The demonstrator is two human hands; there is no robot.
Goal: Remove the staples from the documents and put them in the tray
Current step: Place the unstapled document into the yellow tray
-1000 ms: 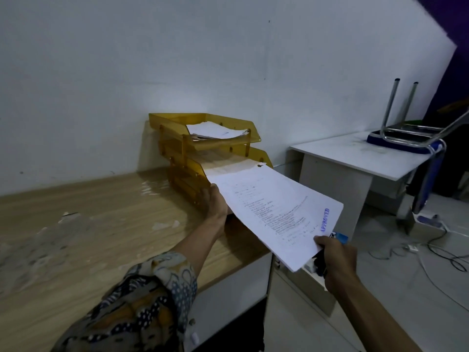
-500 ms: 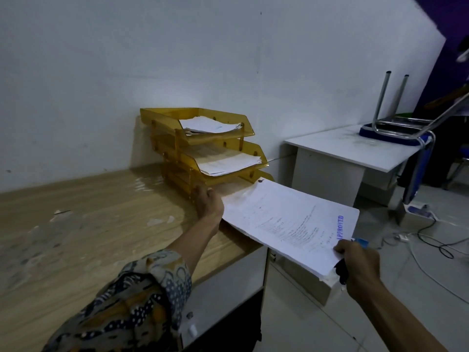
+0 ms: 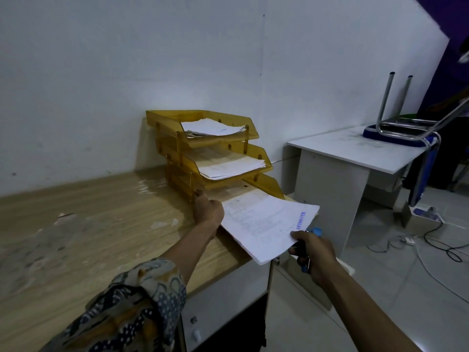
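Note:
A white document with a blue stamp near its right edge lies flat, its far end at the mouth of the bottom tier of an amber three-tier tray. My left hand grips the document's left edge beside the tray's front post. My right hand pinches the near right corner and also holds a blue staple remover. The top tier and middle tier each hold a stack of papers.
The tray stands at the right end of a wooden desk against a white wall. To the right are a white table with an upturned chair on it, and cables on the tiled floor.
The document has come down from in front of the middle tier to the level of the bottom tier. Both hands lowered with it, keeping their grip.

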